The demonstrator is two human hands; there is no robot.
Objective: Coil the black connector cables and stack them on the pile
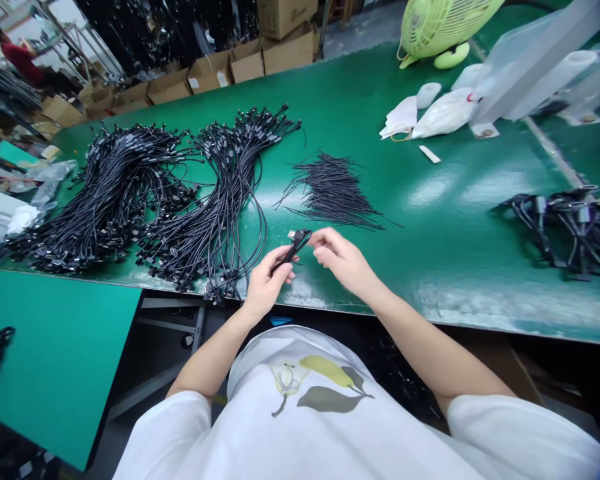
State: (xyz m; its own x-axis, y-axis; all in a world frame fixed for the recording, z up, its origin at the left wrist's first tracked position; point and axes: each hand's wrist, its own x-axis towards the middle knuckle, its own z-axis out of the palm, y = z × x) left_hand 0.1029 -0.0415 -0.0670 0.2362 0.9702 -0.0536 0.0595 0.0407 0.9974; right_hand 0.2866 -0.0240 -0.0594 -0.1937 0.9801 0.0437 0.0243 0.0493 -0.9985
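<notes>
Pinched in my left hand (267,280) is a short black USB cable (295,245), folded into a small bundle, its metal plug pointing up and away from me. My right hand (344,257) is closed, with thumb and forefinger together at the bundle's right end; whatever thin piece they grip is too small to make out. Just beyond both hands lies a loose pile of thin black ties (333,190). To the left of my left hand, a large bunch of straight black cables (230,193) reaches the table's front edge.
Another heap of cables (115,180) lies farther left on the green table (430,267). Bundled cables (575,227) rest at the right. A green fan (445,30), white bags (445,115) and a grey post (535,67) stand at the back right. Cardboard boxes (210,73) line the far edge; a person (23,60) sits beyond.
</notes>
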